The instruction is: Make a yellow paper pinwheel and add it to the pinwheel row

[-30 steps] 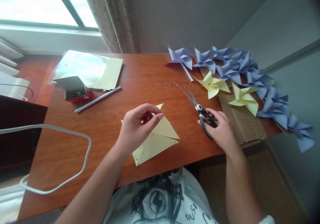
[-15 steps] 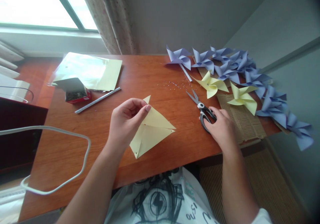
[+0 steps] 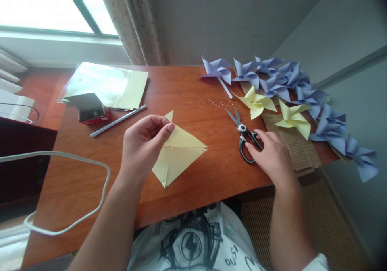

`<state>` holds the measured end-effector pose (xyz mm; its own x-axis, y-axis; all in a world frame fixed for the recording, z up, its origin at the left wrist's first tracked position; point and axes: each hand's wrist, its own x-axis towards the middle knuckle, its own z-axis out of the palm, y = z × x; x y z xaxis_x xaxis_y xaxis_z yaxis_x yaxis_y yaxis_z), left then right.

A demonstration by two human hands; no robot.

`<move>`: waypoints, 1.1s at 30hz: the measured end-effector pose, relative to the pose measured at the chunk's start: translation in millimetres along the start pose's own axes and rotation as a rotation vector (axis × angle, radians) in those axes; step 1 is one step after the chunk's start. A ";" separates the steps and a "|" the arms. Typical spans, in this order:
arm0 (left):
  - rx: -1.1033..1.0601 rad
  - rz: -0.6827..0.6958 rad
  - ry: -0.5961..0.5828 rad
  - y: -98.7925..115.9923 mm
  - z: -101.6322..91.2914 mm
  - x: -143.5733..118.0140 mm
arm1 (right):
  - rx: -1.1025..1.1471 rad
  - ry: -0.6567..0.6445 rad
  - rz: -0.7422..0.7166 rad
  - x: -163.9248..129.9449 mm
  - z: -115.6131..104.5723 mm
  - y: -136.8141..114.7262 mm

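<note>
Slit yellow paper in the left hand, scissors under the right

Lettering on the white shirt [image 3: 222, 243] is upside down from this view and partly cut off at the lower edge, so I cannot read it with confidence; beside it is a dark print with a lightning bolt in a circle. Any marks on the small red box [image 3: 97, 121] are too small to read, and its dark contents cannot be made out. Glare whitens the clear plastic sleeve [image 3: 96, 77], which partly covers pale yellow sheets [image 3: 136, 87].

The left hand [image 3: 142, 140] pinches the yellow paper [image 3: 183, 160] between thumb and fingertips, hiding its left part. The paper is over the near middle of the counter [image 3: 178, 89], roughly square, with slits running inward from its corners and small dark holes near the right and bottom points. Whether it lies fully flat is unclear.

The right hand [image 3: 273, 154] has its thumb and fingers parted at the handles of the scissors [image 3: 242, 128]; I cannot tell whether it grips them. The blades are slightly apart, pointing away from the person. To the right, two yellow pinwheels [image 3: 293, 118] sit near overlapping purple pinwheels [image 3: 331, 126], too crowded to count surely.
</note>
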<state>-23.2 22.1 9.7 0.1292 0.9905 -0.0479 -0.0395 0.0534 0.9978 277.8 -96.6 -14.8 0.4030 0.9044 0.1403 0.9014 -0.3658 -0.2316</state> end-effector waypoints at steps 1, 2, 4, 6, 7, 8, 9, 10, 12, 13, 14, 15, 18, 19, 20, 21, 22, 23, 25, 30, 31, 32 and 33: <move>0.007 -0.003 -0.002 0.2 -2.7 1.1 | 0.019 0.051 -0.017 -1.3 -0.5 -5.4; 0.012 -0.011 -0.008 0.5 -5.6 2.0 | 0.060 0.088 -0.037 -2.4 -0.1 -12.7; 0.016 -0.039 -0.044 1.1 -11.3 3.7 | 0.198 0.067 -0.113 -3.5 3.1 -31.7; 0.020 -0.075 -0.116 2.2 -16.1 4.6 | 0.344 -0.094 -0.199 -2.2 9.5 -52.5; 0.023 -0.092 -0.158 2.8 -17.8 4.9 | 0.411 -0.184 -0.221 -0.7 13.3 -62.0; 0.026 -0.106 -0.197 3.5 -18.9 4.9 | 0.455 -0.252 -0.224 1.4 17.1 -69.9; 0.027 -0.116 -0.228 4.3 -19.5 4.9 | 0.471 -0.297 -0.233 3.8 20.7 -76.2; 0.026 -0.121 -0.250 5.1 -19.6 4.7 | 0.469 -0.322 -0.236 6.4 23.7 -80.7; 0.025 -0.123 -0.276 6.5 -18.6 4.2 | 0.438 -0.342 -0.244 12.1 28.1 -85.2; 0.024 -0.122 -0.285 7.2 -17.8 3.8 | 0.420 -0.341 -0.249 15.0 29.5 -86.0; 0.025 -0.123 -0.296 7.8 -16.9 3.3 | 0.403 -0.338 -0.259 18.0 30.4 -86.5; 0.027 -0.126 -0.309 8.3 -16.1 2.9 | 0.387 -0.333 -0.272 21.2 31.0 -87.0; 0.024 -0.141 -0.340 9.3 -13.7 1.5 | 0.346 -0.312 -0.302 33.3 33.2 -90.7; 0.021 -0.146 -0.347 9.3 -13.0 1.2 | 0.334 -0.303 -0.299 38.6 34.5 -92.9; 0.018 -0.150 -0.351 9.3 -12.3 1.0 | 0.321 -0.292 -0.291 44.7 36.1 -95.6; 0.014 -0.153 -0.351 9.2 -11.5 0.8 | 0.304 -0.279 -0.279 51.5 38.1 -98.5; 0.011 -0.154 -0.349 8.9 -10.7 0.7 | 0.279 -0.268 -0.267 58.8 40.3 -101.4; 0.009 -0.155 -0.346 8.5 -9.8 0.7 | 0.253 -0.256 -0.253 66.3 42.8 -104.3; 0.007 -0.156 -0.341 7.4 -8.2 0.6 | 0.197 -0.219 -0.196 80.9 47.9 -108.8; 0.017 -0.165 -0.314 3.5 -4.4 0.0 | 0.119 0.022 -0.136 100.2 55.7 -110.4; 0.017 -0.166 -0.306 2.7 -3.5 -0.2 | 0.169 0.063 -0.155 100.0 56.1 -109.8; 0.014 -0.166 -0.298 1.9 -2.6 -0.3 | 0.256 0.089 -0.182 98.5 56.0 -109.3; 0.007 -0.166 -0.290 1.2 -1.5 -0.4 | 0.377 0.094 -0.207 95.9 55.7 -109.3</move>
<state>-24.8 22.0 10.8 0.4096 0.8910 -0.1958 0.0124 0.2092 0.9778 209.1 42.4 -29.7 0.2480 0.9200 0.3036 0.8508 -0.0570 -0.5223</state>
